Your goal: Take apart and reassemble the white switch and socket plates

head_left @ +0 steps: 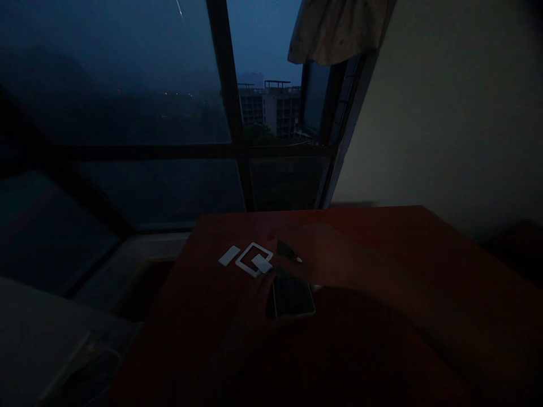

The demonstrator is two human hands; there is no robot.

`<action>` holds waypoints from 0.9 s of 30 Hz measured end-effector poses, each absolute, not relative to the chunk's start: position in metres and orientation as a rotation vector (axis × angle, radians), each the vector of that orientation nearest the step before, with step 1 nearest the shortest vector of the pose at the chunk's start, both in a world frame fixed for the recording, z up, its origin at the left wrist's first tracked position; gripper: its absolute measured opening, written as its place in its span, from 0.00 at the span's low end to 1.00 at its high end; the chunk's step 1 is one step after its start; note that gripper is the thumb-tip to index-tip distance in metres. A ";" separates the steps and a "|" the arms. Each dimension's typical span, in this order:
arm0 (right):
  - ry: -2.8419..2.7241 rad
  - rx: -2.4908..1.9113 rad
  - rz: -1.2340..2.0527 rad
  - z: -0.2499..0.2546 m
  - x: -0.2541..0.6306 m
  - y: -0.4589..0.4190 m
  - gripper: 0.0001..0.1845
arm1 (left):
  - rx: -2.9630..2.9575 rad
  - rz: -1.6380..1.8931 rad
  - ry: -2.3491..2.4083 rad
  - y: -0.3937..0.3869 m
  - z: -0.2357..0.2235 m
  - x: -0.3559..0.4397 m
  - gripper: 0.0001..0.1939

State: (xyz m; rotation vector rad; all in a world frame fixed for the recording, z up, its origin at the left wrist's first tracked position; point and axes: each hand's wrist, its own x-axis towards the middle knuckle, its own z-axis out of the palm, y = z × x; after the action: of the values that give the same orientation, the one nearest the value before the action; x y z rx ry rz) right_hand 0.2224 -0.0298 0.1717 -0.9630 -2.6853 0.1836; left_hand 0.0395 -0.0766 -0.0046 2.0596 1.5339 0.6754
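Observation:
The scene is very dark. My left hand is closed around the side of a dark rectangular box with a thin pale edge, low over the table. My right hand is smeared by motion and reaches in from the right, just above the box. At its fingers shows a dark green piece with a small pale tip; its kind cannot be made out. Just beyond my hands lies a white square frame. A small white plate overlaps its corner, and a white rectangular strip lies left of it.
The reddish-brown table stands against a large dark-framed window. A pale wall rises on the right, and a cloth curtain hangs at the top. Beyond the table's left edge is a pale ledge.

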 end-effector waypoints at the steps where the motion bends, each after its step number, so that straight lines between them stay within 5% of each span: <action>1: -2.703 -0.873 0.249 0.172 0.223 -0.030 0.18 | 2.056 0.678 1.536 -0.077 -0.003 0.040 0.17; 13: -2.658 -0.772 0.343 0.169 0.225 -0.032 0.22 | 2.044 0.690 1.531 -0.079 -0.002 0.040 0.15; 19: -2.658 -1.259 -0.008 0.170 0.223 -0.033 0.18 | 2.051 0.668 1.497 -0.077 -0.008 0.039 0.40; 27: -2.678 -1.106 0.194 0.177 0.229 -0.035 0.16 | 2.052 0.670 1.483 -0.077 -0.016 0.038 0.45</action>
State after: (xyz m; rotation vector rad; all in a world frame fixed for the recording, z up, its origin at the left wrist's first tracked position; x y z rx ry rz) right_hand 0.2295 -0.0350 0.1771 -1.1061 -2.6784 0.1942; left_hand 0.0377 -0.0771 -0.0158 2.0522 1.4826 0.6703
